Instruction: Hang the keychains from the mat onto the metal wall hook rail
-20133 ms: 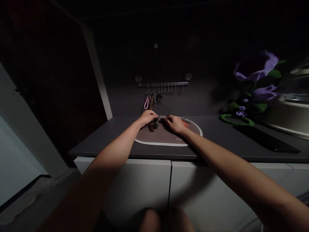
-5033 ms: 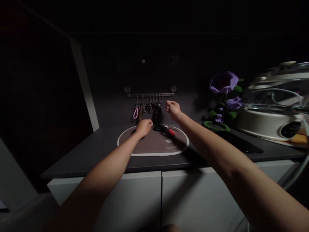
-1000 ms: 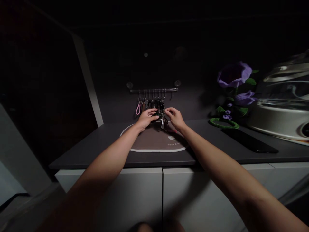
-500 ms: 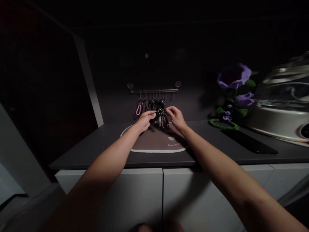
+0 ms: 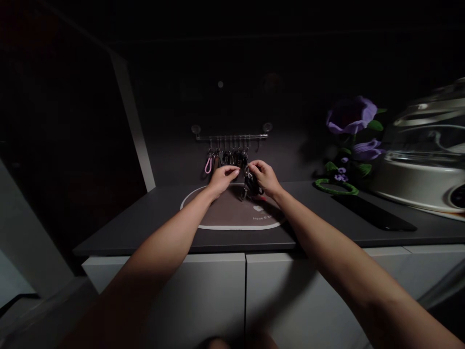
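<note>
My right hand (image 5: 265,177) pinches a key ring with a dark bunch of keys (image 5: 250,183) dangling below the fingertips, over the mat. Just to its left, my left hand (image 5: 222,179) has thumb and fingers pressed together with nothing visible between them, apart from the bunch. Behind both hands a clear rail (image 5: 232,137) with hooks is fixed to the dark wall. Several key rings and keys (image 5: 229,157) hang from it, with a pink strap (image 5: 208,165) at the left end. The single keys in the held bunch are too dark to make out.
A brown mat (image 5: 225,213) with a white edge lies on the dark counter (image 5: 145,218). To the right are a purple flower ornament (image 5: 352,116) with a green ring base, a black flat slab (image 5: 376,212) and a large pale appliance (image 5: 425,174). White cabinet doors (image 5: 203,291) are below.
My left fingers have come off the dark bunch. It now hangs from my right hand, lower and further right than before. Both hands have barely shifted.
</note>
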Demonstrator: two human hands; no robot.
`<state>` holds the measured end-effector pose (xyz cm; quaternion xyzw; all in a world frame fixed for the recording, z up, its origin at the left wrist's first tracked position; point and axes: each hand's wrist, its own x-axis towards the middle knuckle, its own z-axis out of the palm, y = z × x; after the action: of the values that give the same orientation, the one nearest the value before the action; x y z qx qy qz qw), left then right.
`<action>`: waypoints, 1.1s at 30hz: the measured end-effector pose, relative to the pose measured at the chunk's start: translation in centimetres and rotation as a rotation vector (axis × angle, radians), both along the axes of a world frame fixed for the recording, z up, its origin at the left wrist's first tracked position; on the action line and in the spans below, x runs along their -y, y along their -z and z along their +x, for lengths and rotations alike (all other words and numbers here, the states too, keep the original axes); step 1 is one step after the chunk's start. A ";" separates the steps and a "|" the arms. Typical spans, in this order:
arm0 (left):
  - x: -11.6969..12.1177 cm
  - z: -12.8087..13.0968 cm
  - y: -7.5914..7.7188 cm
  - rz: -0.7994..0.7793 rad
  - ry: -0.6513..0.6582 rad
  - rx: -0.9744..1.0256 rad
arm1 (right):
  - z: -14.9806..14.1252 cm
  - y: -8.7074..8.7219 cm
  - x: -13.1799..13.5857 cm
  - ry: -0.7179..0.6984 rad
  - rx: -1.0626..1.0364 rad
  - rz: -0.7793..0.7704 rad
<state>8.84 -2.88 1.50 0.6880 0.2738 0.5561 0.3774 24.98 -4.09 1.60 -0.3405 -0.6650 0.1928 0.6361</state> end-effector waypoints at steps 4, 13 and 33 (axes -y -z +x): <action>0.7 0.3 -0.5 0.124 -0.025 -0.063 | -0.4 0.0 0.1 -0.020 -0.001 -0.012; -0.1 0.6 0.1 0.125 -0.050 -0.011 | -0.9 0.1 0.4 -0.091 -0.107 -0.104; 0.3 0.8 -0.1 0.113 -0.111 0.112 | -0.7 -0.1 0.1 -0.109 -0.183 -0.185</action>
<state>9.64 -3.16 1.60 0.6597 0.2581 0.6286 0.3211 24.31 -4.21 1.72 -0.3421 -0.6012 0.3179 0.6485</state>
